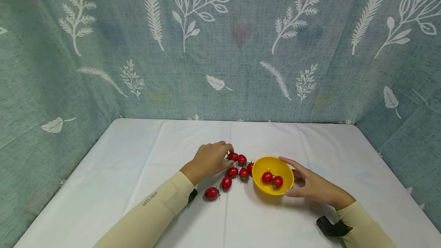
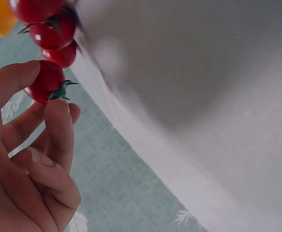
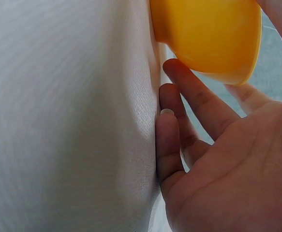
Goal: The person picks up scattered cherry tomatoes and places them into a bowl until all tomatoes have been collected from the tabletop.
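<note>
My left hand (image 1: 211,159) pinches a cherry tomato (image 2: 48,79) between thumb and fingertips at the far end of the loose group. In the left wrist view its green stem end points toward the fingers, and more cherry tomatoes (image 2: 52,32) sit just beyond. My right hand (image 1: 315,185) holds a yellow bowl (image 1: 263,160) from its right side, with the thumb at the near rim and the index finger at the far rim. Two cherry tomatoes (image 1: 272,180) lie inside the bowl. Seen from the right wrist, the other fingers (image 3: 169,140) rest low against the cloth beside the bowl.
Several loose cherry tomatoes (image 1: 232,172) lie on the white cloth-covered table (image 1: 262,225), between my left hand and the bowl. The nearest one (image 1: 211,193) is close to my left wrist. A green-grey leaf-patterned curtain (image 1: 241,68) hangs behind and at both sides.
</note>
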A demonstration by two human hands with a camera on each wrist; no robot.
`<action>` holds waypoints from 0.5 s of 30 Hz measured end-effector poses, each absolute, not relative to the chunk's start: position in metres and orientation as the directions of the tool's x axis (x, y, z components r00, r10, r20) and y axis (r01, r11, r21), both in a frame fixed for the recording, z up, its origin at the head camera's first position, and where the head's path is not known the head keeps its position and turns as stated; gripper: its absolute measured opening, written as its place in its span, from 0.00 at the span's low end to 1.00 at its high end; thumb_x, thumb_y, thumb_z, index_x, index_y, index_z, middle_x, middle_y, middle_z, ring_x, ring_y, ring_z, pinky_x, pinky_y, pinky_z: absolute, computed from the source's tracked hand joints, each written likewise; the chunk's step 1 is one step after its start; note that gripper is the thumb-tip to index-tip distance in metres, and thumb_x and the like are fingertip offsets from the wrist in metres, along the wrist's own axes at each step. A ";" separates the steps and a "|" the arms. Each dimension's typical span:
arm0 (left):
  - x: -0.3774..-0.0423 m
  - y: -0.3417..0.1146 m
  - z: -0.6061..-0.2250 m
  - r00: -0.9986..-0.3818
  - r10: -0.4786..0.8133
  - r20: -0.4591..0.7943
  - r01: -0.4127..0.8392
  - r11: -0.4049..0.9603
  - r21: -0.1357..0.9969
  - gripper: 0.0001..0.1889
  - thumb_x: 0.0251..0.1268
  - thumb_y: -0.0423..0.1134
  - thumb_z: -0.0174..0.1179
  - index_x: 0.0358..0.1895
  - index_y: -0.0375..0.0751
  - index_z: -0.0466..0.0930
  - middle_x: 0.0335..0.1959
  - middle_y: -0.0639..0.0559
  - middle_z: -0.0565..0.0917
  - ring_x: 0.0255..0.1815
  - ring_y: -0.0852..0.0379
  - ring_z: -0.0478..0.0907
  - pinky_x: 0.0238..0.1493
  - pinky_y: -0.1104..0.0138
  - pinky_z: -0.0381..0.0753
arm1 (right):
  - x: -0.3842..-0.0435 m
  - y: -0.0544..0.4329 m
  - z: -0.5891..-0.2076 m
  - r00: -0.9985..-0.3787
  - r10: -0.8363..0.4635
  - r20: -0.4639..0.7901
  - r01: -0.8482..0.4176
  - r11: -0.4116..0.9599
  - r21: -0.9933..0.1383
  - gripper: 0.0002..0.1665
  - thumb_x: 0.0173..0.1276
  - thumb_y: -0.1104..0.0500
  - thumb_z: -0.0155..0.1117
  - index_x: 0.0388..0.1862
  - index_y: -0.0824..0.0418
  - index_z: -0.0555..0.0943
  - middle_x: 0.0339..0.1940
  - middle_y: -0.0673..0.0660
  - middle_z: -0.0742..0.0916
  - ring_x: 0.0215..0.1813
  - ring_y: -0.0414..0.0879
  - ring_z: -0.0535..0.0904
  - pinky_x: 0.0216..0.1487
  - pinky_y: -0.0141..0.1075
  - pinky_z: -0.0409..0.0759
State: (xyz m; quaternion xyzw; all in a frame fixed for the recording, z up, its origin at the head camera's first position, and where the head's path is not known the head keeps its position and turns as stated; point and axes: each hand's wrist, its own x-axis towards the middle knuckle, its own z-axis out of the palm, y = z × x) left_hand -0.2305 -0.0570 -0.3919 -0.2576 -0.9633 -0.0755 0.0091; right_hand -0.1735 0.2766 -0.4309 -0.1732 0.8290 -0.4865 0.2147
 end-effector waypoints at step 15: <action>-0.219 -0.027 -0.375 -0.794 0.589 0.148 0.605 0.789 0.107 0.17 0.67 0.55 0.63 0.53 0.53 0.82 0.39 0.57 0.82 0.23 0.62 0.73 0.27 0.68 0.76 | -0.174 0.277 -0.430 -0.854 -0.483 -0.190 -0.082 0.487 -0.869 0.56 0.63 0.50 0.74 0.82 0.41 0.50 0.78 0.65 0.66 0.74 0.62 0.69 0.70 0.62 0.66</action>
